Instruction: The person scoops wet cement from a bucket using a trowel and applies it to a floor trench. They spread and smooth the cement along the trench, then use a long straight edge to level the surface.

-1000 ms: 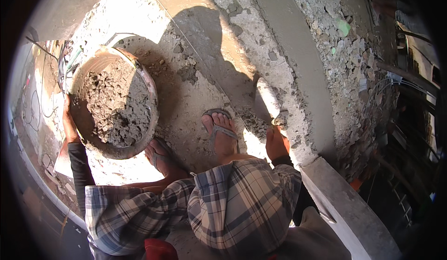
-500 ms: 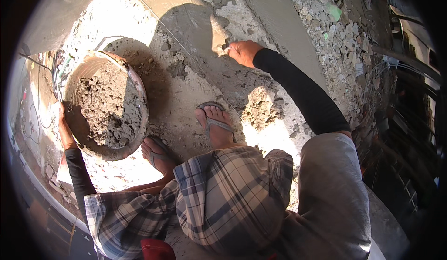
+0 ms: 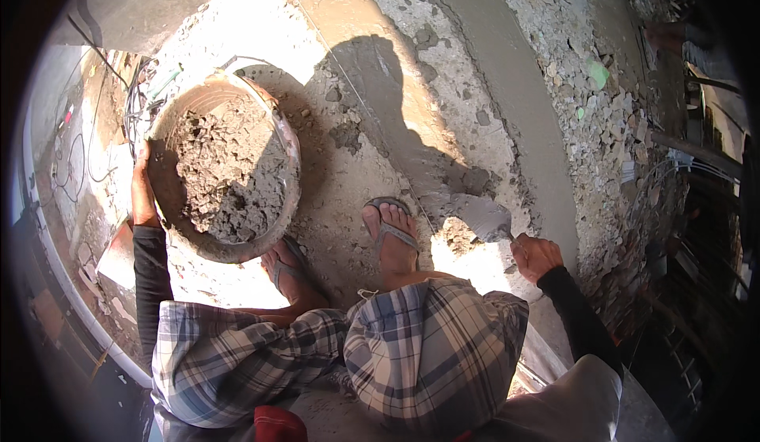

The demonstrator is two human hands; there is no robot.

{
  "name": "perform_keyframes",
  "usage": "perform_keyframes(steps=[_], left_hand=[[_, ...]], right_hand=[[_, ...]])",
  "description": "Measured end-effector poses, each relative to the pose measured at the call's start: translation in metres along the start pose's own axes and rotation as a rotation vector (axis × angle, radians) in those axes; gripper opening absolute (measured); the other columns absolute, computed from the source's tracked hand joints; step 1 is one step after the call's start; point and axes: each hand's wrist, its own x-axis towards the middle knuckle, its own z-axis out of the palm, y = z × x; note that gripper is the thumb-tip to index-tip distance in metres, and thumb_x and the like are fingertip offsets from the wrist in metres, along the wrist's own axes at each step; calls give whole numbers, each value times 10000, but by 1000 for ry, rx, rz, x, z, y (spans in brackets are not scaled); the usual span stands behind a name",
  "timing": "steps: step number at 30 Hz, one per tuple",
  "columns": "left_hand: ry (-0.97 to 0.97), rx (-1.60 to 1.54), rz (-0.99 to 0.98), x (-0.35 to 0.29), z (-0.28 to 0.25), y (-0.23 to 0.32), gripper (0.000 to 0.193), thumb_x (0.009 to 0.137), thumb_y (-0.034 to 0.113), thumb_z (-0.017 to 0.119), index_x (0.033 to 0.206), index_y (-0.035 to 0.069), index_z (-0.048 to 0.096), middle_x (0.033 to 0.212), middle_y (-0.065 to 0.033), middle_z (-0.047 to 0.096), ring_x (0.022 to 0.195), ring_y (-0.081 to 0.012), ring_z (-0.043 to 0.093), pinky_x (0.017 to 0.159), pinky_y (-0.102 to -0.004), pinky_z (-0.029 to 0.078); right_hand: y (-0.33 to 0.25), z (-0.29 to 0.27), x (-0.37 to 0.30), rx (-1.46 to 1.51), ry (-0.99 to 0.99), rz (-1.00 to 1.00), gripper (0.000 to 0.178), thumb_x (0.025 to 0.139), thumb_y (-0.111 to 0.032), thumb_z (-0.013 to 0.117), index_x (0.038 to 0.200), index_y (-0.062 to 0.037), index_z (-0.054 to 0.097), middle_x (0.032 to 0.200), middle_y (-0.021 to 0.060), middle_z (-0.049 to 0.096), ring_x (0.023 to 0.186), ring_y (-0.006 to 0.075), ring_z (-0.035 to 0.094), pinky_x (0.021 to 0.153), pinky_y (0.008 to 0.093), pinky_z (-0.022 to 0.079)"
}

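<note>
My left hand [image 3: 143, 193] grips the left side of a round, mortar-stained bucket [image 3: 292, 153], its fingers partly hidden behind the wall. Inside the bucket lies lumpy grey wet mortar [image 3: 226, 165], half in sun and half in shade. My right hand [image 3: 538, 257] is closed round the handle of a trowel [image 3: 484, 217], out to the right of my feet. The trowel's blade, coated in mortar, points left over the near end of a smoothed mortar strip [image 3: 366, 78]; whether it touches the surface I cannot tell.
A thin taut string [image 3: 332, 53] runs along the strip. Further right lie a second smooth band [image 3: 514, 78] and broken rubble [image 3: 606, 137]. My sandalled feet [image 3: 393, 232] stand beside the bucket. Loose cables [image 3: 83, 153] lie at the far left.
My right hand has drawn the trowel back toward me and to the right, from the far part of the strip. The view has shifted; my left hand still holds the bucket.
</note>
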Motion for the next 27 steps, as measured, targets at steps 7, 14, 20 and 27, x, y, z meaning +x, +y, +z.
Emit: perform_keyframes(steps=[7, 14, 20, 27], left_hand=[[-88, -33, 82, -37, 72, 16, 465, 1023, 312, 581, 1353, -14, 613, 1336, -80, 642, 1201, -154, 591, 1086, -295, 403], [-154, 34, 264, -78, 130, 48, 542, 1008, 327, 623, 1397, -47, 566, 1319, -94, 659, 1222, -149, 566, 1105, -285, 378], [-24, -117, 201, -84, 119, 37, 585, 1006, 312, 616, 1427, -79, 512, 1415, -128, 588, 1313, -174, 517, 1131, -287, 353], [-34, -182, 235, -94, 132, 37, 507, 1011, 285, 608, 1366, -75, 580, 1461, -190, 546, 1378, -218, 473, 1136, -299, 342]], right_hand=[[-220, -177, 87, -170, 585, -481, 207, 935, -278, 676, 1051, -123, 601, 854, 139, 594, 660, 362, 671, 547, 472, 537], [-386, -164, 178, -543, 588, -765, 222, 907, -210, 680, 1048, -67, 584, 863, 125, 625, 721, 287, 708, 599, 387, 550], [-306, -155, 91, -334, 378, -765, 263, 918, -206, 642, 1128, -50, 626, 850, 158, 647, 691, 319, 701, 563, 414, 547], [-253, -166, 93, -192, 153, -425, 300, 991, -303, 576, 1079, -20, 622, 825, 224, 688, 693, 443, 678, 607, 505, 534]])
